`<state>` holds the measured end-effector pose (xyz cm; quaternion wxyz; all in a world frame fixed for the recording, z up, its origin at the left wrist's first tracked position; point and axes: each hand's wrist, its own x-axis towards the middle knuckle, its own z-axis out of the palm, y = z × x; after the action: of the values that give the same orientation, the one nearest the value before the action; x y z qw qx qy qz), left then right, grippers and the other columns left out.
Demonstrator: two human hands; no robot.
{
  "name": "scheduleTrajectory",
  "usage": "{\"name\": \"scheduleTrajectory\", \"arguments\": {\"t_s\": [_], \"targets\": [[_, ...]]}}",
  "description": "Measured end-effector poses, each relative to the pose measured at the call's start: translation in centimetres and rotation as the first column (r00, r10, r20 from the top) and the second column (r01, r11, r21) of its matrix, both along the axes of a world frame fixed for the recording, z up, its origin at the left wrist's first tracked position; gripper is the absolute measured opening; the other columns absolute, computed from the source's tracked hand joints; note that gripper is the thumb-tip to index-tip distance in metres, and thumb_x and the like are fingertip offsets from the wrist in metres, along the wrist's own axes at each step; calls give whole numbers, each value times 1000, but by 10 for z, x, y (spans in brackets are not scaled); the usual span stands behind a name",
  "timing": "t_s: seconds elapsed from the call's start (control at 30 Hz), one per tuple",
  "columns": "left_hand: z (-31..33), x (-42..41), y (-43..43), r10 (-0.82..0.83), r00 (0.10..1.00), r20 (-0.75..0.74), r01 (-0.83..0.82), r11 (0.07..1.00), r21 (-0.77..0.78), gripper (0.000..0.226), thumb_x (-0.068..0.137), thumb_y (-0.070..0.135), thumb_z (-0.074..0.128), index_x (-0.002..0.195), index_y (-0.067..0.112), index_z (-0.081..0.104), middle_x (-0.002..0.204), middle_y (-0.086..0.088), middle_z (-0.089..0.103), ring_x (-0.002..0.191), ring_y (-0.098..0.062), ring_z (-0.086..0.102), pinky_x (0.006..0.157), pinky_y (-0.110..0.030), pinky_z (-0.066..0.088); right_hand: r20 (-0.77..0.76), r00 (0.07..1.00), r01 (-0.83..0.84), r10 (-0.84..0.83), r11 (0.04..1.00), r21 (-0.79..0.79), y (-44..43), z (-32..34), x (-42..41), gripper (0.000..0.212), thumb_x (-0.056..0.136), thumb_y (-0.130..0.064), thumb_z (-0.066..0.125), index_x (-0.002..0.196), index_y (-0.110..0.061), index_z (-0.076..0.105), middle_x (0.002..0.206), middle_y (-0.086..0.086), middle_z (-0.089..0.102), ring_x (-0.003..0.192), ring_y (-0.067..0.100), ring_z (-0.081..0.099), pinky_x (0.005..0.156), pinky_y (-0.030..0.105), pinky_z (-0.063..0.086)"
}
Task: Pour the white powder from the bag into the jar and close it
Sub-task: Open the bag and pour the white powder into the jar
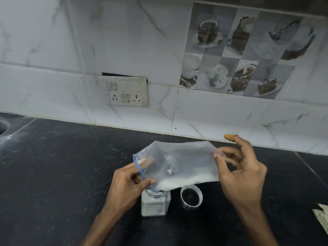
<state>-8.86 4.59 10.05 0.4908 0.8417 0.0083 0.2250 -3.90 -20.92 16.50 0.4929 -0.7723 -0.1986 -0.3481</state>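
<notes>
Holds bag [177, 162] tipped above jar [155, 203], blue-edged mouth dipping into jar's opening, powder [186, 181] pooled low. Pinches mouth edge with left hand [127, 181], far corner with right hand [241, 176], remaining fingers spread. Lid [191, 197] just beside jar.

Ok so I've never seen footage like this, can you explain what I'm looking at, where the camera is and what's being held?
No machine here: one camera, worn on a person's head, looks down at their own bare hands. The left hand pinches the open mouth of a clear bag above a jar; the right hand pinches the bag's other end. The white powder lies along the bag's lower edge. The jar stands on a dark counter, its lid lying beside it.
</notes>
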Motion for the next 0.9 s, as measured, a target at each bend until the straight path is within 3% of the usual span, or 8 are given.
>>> {"name": "scheduleTrajectory", "arguments": {"t_s": [0.07, 0.13, 0.27, 0.37, 0.5, 0.63, 0.77, 0.9], "targets": [[1, -2, 0, 6, 1000, 9, -6, 1000, -23, 58, 63, 13, 94, 113, 36, 74, 71, -12, 68, 49, -2, 41, 48, -27, 49, -6, 1000, -1, 2, 1000, 31, -2, 0, 0, 55, 79, 5, 78, 126, -15, 58, 89, -13, 70, 88, -1, 71, 80, 11, 55], [2, -4, 0, -1, 1000, 22, 1, 1000, -1, 64, 63, 14, 94, 109, 50, 67, 60, -2, 57, 49, -2, 40, 48, -21, 44, -6, 1000, -7, 7, 1000, -5, -1, 0, -1, 53, 79, 5, 77, 126, -13, 58, 88, -13, 70, 88, -1, 71, 79, 11, 55], [3, -5, 1, 5, 1000, 9, -5, 999, -31, 54, 63, 12, 94, 108, 35, 75, 76, -16, 70, 48, -1, 41, 47, -18, 46, -13, 1000, -5, 5, 999, 42, -1, 0, -1, 52, 79, 5, 78, 125, -13, 59, 89, -13, 70, 88, -2, 71, 80, 11, 55], [3, -6, 1, 7, 1000, 6, -7, 1000, 11, 42, 64, 13, 93, 103, 19, 80, 68, -18, 64, 48, -1, 43, 47, -13, 40, -15, 1000, 3, -2, 999, 41, 0, 0, -2, 51, 80, 4, 77, 124, -11, 59, 89, -11, 71, 88, 0, 72, 80, 13, 56], [2, -7, 1, 3, 1000, 0, -3, 999, 47, 35, 62, 12, 94, 95, 12, 81, 63, -11, 62, 49, -3, 42, 46, -18, 42, -35, 999, 3, -1, 999, 53, 3, 3, -2, 51, 79, 4, 77, 122, -18, 60, 87, -10, 72, 85, 1, 72, 79, 12, 56], [3, -7, 2, 14, 1000, 13, -14, 1000, 28, 36, 61, 13, 94, 95, 15, 82, 71, -18, 69, 48, -1, 42, 47, -11, 40, -38, 999, 22, -19, 997, 70, 2, 4, -1, 44, 80, 3, 78, 117, -16, 64, 90, -12, 72, 86, 0, 72, 78, 12, 56], [5, -7, -1, 7, 1000, 31, -6, 1000, -23, 55, 61, 12, 94, 101, 42, 72, 73, -20, 70, 49, -2, 42, 47, -17, 44, -22, 998, 53, -54, 998, -21, -4, 1, 1, 23, 83, 2, 76, 99, -15, 75, 90, -21, 71, 86, -5, 68, 69, 6, 52], [1, -7, -1, 13, 1000, -8, -13, 999, -34, 41, 61, 12, 94, 98, 22, 80, 75, -19, 71, 49, -3, 43, 48, -30, 50, -178, 984, -26, 19, 999, -33, -11, -1, -3, 14, 94, -18, 65, 101, -30, 67, 96, -21, 72, 89, 0, 70, 67, 17, 57]]}}
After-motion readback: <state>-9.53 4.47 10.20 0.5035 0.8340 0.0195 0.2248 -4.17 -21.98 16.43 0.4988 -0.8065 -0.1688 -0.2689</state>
